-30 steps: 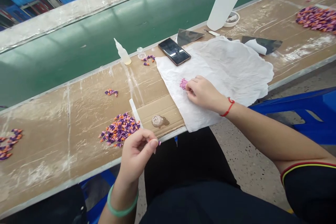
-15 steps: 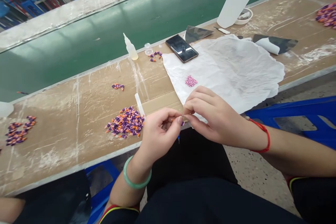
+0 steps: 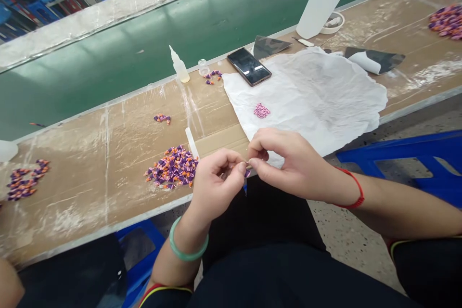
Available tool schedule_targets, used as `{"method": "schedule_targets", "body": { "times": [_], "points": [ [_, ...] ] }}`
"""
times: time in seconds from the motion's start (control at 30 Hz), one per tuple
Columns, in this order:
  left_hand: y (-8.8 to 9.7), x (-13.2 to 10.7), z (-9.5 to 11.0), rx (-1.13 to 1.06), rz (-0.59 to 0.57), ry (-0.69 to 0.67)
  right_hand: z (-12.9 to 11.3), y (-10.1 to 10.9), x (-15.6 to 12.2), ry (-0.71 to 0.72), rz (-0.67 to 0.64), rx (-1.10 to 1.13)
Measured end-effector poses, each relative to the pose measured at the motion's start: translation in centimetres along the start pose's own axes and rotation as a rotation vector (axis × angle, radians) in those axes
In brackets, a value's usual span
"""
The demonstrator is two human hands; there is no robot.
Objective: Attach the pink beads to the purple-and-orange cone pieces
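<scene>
Small purple piece (image 3: 247,173) | clamped in left hand (image 3: 216,183) fingertips, over the table (image 3: 90,168) edge | right hand (image 3: 292,166) pinching a thin pale sliver (image 3: 247,162), lying crosswise, just above the piece

Phone (image 3: 249,66) behind the paper sheet (image 3: 317,91)
</scene>
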State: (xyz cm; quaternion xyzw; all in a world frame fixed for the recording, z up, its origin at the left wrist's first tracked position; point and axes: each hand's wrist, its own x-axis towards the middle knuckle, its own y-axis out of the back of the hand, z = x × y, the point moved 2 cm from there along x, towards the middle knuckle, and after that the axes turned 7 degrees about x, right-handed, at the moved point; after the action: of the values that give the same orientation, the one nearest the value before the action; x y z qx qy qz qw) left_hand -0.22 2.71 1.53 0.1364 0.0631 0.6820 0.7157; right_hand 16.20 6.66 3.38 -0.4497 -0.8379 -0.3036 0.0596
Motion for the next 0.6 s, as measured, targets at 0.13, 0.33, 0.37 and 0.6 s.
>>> {"method": "schedule_targets", "body": {
  "times": [0.13,0.33,0.37,0.6],
  "points": [
    [0.1,-0.1,0.0,0.022,0.027,-0.004,-0.1,-0.4,0.2,0.02,0.008,-0.01],
    [0.5,-0.7,-0.5,-0.114,0.023,0.052,-0.2,-0.8,0.6,0.021,-0.03,0.031],
    [0.6,-0.9,-0.6,-0.134,0.044,0.054,-0.2,-0.8,0.7,0.024,-0.044,0.038],
    [2.0,-2.1,-1.2,-0.042,0.144,-0.067,0.2,-1.0,1.6,0.079,-0.14,-0.047]
  ]
}}
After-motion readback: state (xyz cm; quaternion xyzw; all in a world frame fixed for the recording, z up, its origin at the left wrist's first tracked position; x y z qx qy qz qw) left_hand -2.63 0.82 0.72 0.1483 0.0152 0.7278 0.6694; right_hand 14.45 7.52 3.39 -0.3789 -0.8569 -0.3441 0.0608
